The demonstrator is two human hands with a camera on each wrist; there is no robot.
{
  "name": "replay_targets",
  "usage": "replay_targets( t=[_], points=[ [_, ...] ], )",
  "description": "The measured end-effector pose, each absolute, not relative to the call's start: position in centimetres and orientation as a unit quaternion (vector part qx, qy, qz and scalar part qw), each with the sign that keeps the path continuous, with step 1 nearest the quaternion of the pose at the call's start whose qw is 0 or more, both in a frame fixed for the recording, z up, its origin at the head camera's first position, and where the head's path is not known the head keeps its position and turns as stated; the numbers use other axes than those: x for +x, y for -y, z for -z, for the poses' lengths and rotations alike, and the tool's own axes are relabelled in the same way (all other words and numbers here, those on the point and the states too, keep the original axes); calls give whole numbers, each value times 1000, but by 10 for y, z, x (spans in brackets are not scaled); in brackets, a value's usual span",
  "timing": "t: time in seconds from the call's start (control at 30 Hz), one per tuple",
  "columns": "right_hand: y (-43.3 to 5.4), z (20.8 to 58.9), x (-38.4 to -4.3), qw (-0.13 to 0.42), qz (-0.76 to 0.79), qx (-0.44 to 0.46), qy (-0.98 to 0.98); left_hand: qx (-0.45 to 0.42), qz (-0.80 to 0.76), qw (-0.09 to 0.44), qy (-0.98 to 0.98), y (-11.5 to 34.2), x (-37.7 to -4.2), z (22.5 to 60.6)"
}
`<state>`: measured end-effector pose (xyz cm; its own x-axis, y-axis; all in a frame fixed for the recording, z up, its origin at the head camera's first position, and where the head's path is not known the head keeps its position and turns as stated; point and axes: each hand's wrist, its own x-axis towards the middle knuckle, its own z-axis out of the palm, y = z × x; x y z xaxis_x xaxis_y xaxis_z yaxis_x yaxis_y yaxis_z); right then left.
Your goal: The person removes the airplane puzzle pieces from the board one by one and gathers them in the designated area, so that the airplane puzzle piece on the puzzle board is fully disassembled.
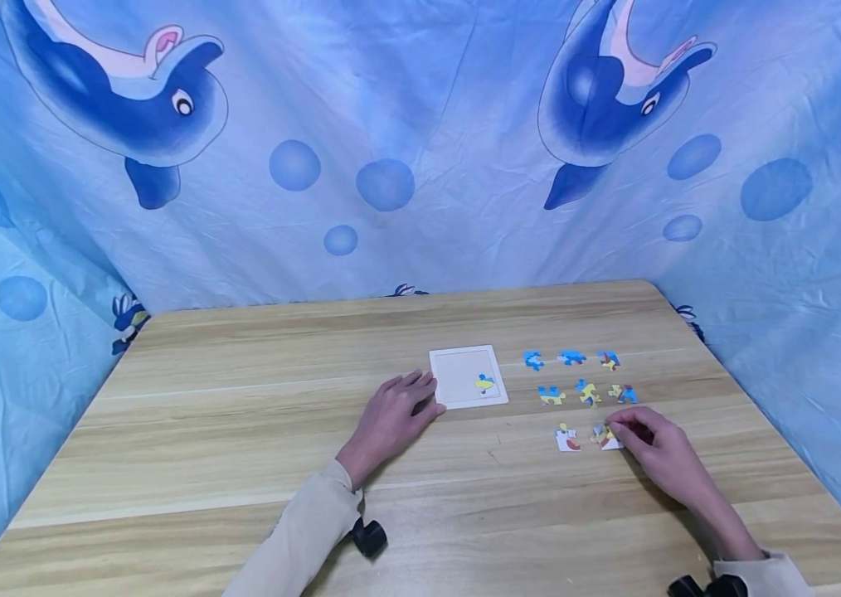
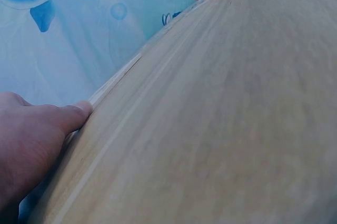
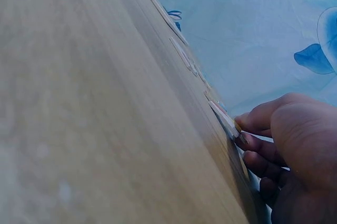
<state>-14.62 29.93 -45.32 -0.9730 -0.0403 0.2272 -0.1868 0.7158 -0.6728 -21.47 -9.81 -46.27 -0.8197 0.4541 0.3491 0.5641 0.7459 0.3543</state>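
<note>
A white square puzzle tray (image 1: pixel 468 348) lies on the table, with one yellow and blue jigsaw piece (image 1: pixel 484 383) inside its lower right part. My left hand (image 1: pixel 393 421) touches the tray's left edge, thumb at the near corner and fingers loosely extended. Between thumb and fingers, my right hand (image 1: pixel 663 456) pinches a white, red and yellow jigsaw piece (image 1: pixel 610 439) at its right end. The right wrist view has this jigsaw piece (image 3: pixel 224 119) tilted, one side raised from the table. Left of it lies another white and red jigsaw piece (image 1: pixel 567 439).
Beyond the right hand, several loose blue, yellow and red pieces (image 1: pixel 551 395) lie in two rows, right of the tray. The wooden table (image 1: pixel 241 431) meets a blue dolphin-print curtain (image 1: pixel 428 232) at its back and sides.
</note>
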Motion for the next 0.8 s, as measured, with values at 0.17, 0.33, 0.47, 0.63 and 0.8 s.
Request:
replay_targets(
  t=[0.17, 0.33, 0.47, 0.63, 0.8],
  points=[
    [-299, 452, -145, 96, -370, 58, 922, -277, 227, 122, 926, 98, -215, 464],
    [-299, 452, -145, 103, -374, 63, 919, -280, 224, 126, 925, 99, -215, 464],
    [-299, 452, -145, 108, -377, 62, 918, -276, 226, 120, 926, 99, -215, 464],
    [-296, 451, -147, 105, -375, 58, 919, -274, 225, 118, 928, 99, -215, 463],
    [-292, 448, -152, 114, -379, 76, 915, -273, 228, 117, 927, 99, -214, 463]
  ],
)
